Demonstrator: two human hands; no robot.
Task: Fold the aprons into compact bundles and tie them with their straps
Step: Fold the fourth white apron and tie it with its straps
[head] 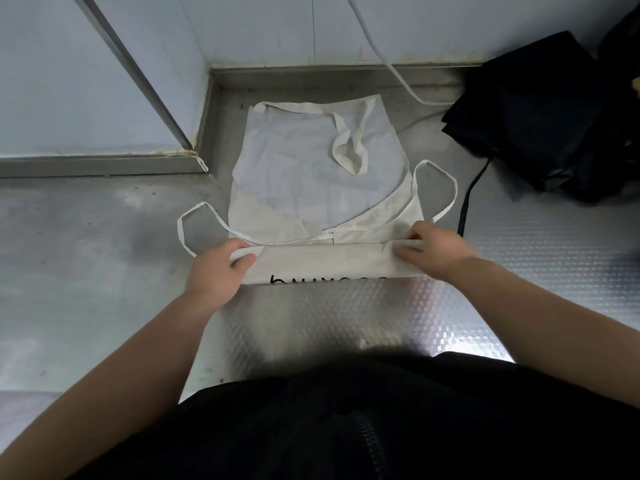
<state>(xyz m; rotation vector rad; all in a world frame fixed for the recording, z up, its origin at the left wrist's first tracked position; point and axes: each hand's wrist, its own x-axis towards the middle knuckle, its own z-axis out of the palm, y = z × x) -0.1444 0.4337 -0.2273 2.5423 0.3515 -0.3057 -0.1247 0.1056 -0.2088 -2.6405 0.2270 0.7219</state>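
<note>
The left hand is gripping the left end of a folded band of cream cloth, thumb lying on top and fingers tucking around the edge, while the right hand is pinching the right end with curled fingers. Holding both ends at once is likely keeping the fold straight and even across its width. This band is the near edge of the cream apron, which is lying flat on the embossed metal surface straight ahead of the person, with black lettering partly showing on the fold. The left waist strap and right waist strap are looping out to either side, seemingly left free for tying, and the neck strap is lying on the bib. Farther right, a heap of black fabric is sitting by the wall, with a white cable running down beside it.
</note>
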